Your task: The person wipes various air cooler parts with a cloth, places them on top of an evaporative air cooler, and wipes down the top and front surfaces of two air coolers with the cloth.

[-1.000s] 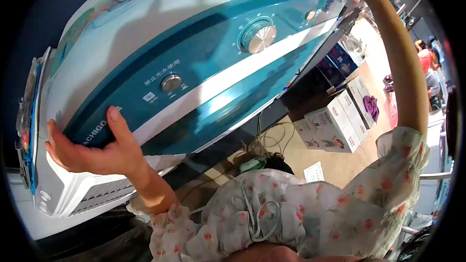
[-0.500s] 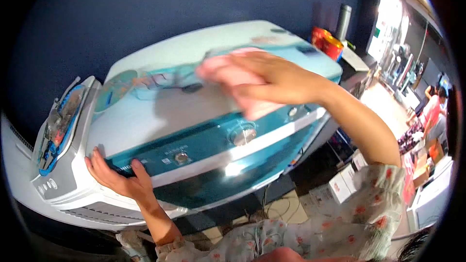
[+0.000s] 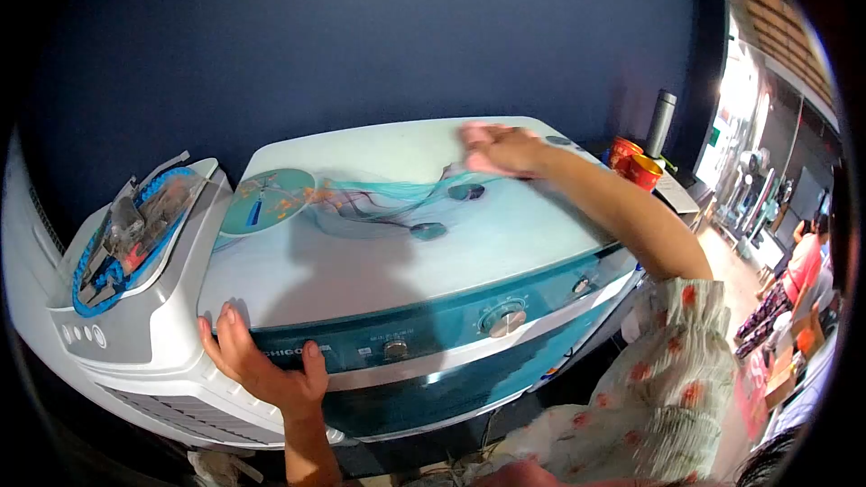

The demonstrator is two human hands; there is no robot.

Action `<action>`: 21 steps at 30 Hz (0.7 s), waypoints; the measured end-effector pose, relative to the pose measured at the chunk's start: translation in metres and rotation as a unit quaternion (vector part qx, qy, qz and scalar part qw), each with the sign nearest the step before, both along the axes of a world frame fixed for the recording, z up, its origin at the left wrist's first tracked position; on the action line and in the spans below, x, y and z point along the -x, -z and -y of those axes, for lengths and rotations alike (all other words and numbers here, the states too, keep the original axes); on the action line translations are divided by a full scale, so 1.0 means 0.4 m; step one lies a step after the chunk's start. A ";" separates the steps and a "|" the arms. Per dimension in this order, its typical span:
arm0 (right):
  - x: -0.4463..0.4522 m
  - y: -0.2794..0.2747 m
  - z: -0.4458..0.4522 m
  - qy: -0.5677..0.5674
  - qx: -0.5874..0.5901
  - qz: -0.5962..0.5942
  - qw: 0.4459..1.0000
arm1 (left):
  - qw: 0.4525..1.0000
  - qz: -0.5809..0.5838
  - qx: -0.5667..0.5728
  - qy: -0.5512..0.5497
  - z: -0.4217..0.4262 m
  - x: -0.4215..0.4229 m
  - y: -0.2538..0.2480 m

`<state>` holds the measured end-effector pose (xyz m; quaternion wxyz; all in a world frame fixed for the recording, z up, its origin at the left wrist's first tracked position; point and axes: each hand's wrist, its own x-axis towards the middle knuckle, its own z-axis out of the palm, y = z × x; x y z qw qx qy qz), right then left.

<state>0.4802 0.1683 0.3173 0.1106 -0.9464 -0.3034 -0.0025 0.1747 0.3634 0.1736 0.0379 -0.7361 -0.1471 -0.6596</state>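
A white and teal appliance with dials, which looks like a washing machine (image 3: 361,284), stands before me; its glossy lid bears a swirling floral pattern. My right hand (image 3: 512,151) is closed over a pink cloth (image 3: 478,146) and presses it on the back right part of the lid. Part of the cloth is hidden under the fingers, and the hand is slightly blurred. My left hand (image 3: 262,365) rests at the front left corner, fingers spread over the panel edge, with no object in it. A round dial (image 3: 503,320) sits on the front panel between the two hands.
At the left stands a grey-white air cooler (image 3: 171,325) with a blue hose (image 3: 86,284) and clutter on top. Red-gold cups (image 3: 642,171) and a grey flask (image 3: 661,124) stand at right. Behind is a dark wall (image 3: 379,36); a person (image 3: 798,271) is at far right.
My right hand has carried the pink cloth from the front middle of the lid to its back right. The left hand stays at the front corner. The camera view has tilted up.
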 end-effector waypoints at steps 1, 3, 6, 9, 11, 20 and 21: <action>0.028 0.017 -0.037 -0.015 0.007 0.003 1.000 | 1.000 -0.002 0.001 0.001 -0.001 0.004 0.002; 0.095 0.054 -0.063 -0.159 -0.016 0.118 0.980 | 1.000 -0.014 0.002 -0.009 0.000 0.011 0.004; 0.134 0.052 0.054 -0.288 -0.045 0.119 0.949 | 0.999 -0.034 0.007 -0.030 -0.001 0.018 0.004; 0.067 0.008 0.156 -0.151 -0.037 -0.001 0.988 | 0.999 -0.036 0.011 -0.027 -0.004 0.013 0.007; -0.089 0.014 0.197 -0.001 -0.016 -0.027 1.000 | 0.999 -0.040 0.013 -0.026 -0.007 0.012 0.012; -0.328 0.019 -0.095 0.002 -0.059 -0.053 0.997 | 0.999 -0.039 0.013 -0.033 -0.013 0.000 0.022; -0.273 0.002 -0.159 -0.056 0.048 0.006 0.997 | 0.999 -0.037 0.011 -0.035 -0.013 -0.002 0.023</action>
